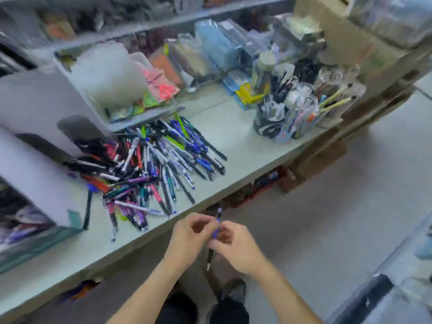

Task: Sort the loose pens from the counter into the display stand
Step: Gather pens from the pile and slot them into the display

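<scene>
A big heap of loose pens (154, 169) in blue, black, pink and purple lies on the pale counter (243, 136). Just off the counter's front edge, both hands meet around one blue pen (218, 217) held nearly upright, tip pointing down. My left hand (187, 237) pinches the pen's upper half. My right hand (238, 246) grips its lower half. A white tiered display stand (30, 118) with dark slots rises at the left, beside the heap.
Cups stuffed with pens and pencils (287, 113) crowd the counter's right end. A clear bin (109, 76) and packaged stationery line the back. Cardboard boxes (364, 57) stack at the far right. Grey floor (327, 206) lies below.
</scene>
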`<state>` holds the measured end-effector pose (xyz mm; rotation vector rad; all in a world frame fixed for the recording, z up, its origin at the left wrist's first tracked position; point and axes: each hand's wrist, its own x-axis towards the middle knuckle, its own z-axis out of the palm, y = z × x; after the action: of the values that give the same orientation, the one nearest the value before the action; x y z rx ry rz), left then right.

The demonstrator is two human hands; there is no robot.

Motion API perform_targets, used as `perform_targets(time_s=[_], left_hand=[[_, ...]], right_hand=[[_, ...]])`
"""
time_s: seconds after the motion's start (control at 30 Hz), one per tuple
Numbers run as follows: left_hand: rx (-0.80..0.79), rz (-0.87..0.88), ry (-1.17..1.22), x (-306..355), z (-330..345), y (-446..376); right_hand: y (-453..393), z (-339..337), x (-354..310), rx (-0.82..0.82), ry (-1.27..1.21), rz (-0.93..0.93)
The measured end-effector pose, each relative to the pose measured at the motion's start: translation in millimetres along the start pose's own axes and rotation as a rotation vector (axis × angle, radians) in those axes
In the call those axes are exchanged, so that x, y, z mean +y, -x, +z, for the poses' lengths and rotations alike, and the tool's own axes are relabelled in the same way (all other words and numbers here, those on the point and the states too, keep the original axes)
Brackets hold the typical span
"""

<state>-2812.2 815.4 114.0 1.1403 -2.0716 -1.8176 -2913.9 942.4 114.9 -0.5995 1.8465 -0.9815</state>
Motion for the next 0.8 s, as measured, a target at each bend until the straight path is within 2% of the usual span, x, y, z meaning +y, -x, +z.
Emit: perform_targets(time_s=[0.1, 0.17, 0.2, 0.3, 0.57, 0.67, 0.8], left_hand=[[0.328, 0.076, -0.310, -24.4, -52.2, -33.5], [0.539, 0.011, -0.519, -46.6, -84.0, -56.1], [0.572, -0.036, -0.564, -53.0, -94.9, -65.4], [0.594, -0.128, -0.615, -53.0, -105.7, -89.2], [0.739, -0.221, -0.695, -26.7, -112.1, -154.1], [0.692, -0.263, -0.676, -31.3, -112.8, -166.9], [0.724, -0.289, -0.584, -33.8, -110.5, -178.4]], right_hand=[[-38.2, 5.3, -30.7, 0.098, 0.096, -0.018], [-78.3, -4.9, -45.9, 0.185, 0.268, -0.048], [-102.2, -12.1, -53.7, 0.236, 0.310, -0.047], [-171.9, -33.1, -73.3, 0.286, 0.393, 0.022], [-298.1, -39.6, -116.5, 0.059, 0.770, -0.023], [-318.2, -29.7, -109.0, 0.024, 0.785, -0.084], [-324.6, -27.4, -100.4, 0.053, 0.722, -0.156]])
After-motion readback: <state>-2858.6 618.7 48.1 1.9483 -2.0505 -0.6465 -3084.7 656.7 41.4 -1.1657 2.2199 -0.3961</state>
